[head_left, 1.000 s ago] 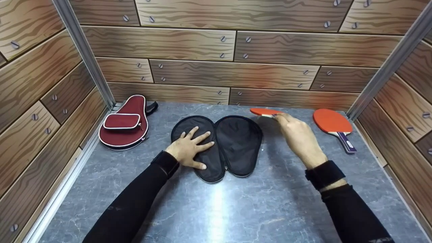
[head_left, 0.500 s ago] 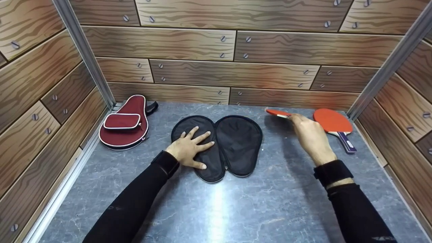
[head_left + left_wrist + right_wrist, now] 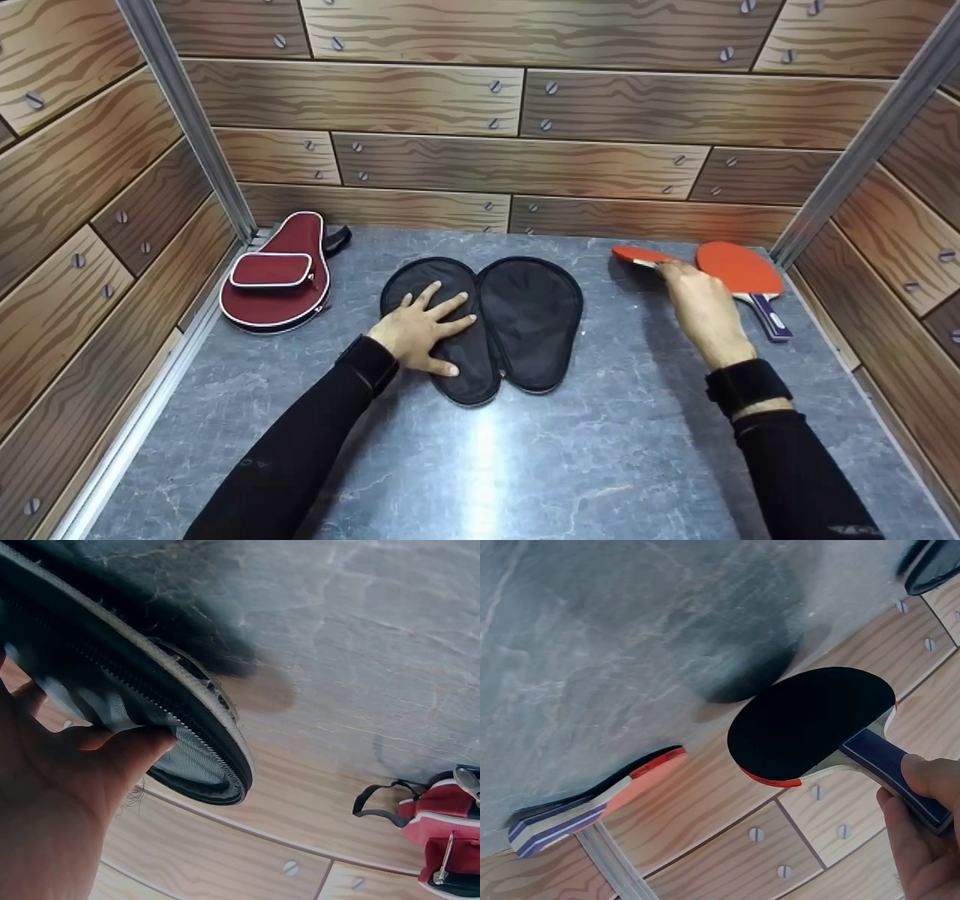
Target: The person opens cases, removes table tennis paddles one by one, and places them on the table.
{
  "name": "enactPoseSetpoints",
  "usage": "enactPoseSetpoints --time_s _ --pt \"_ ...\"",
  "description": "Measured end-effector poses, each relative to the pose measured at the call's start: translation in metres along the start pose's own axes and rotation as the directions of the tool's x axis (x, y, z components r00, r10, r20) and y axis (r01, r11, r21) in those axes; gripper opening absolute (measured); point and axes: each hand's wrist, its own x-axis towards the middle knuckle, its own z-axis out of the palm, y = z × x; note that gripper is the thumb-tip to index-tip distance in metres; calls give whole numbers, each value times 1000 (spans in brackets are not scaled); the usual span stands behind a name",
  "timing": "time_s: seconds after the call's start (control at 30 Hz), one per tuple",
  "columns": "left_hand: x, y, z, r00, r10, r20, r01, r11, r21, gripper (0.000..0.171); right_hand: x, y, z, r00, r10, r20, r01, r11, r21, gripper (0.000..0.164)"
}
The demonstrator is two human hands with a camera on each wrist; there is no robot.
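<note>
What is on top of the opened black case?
The left hand lies spread over the left part of the black case. The right part shows only dark lining. What lies directly beneath the hand is covered and cannot be seen.

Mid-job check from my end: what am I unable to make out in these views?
Head view: the handle end of the held paddle, covered by the right hand.
Head view: part of the open black case, under the left hand.
Left wrist view: the rest of the red case, cut off by the right edge.
Right wrist view: most of the black case, cut off by the right edge.
</note>
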Motion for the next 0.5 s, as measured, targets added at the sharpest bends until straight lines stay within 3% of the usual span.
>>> enactPoseSetpoints --time_s 0.27,0.5 --pt "0 0 0 1000 -3 -6 3 1000 -1 97 -6 4 4 998 -11 63 12 1000 -18 29" --pt "-2 1 -1 1000 -2 4 2 1000 2 97 -11 8 11 990 -12 143 17 999 -39 36"
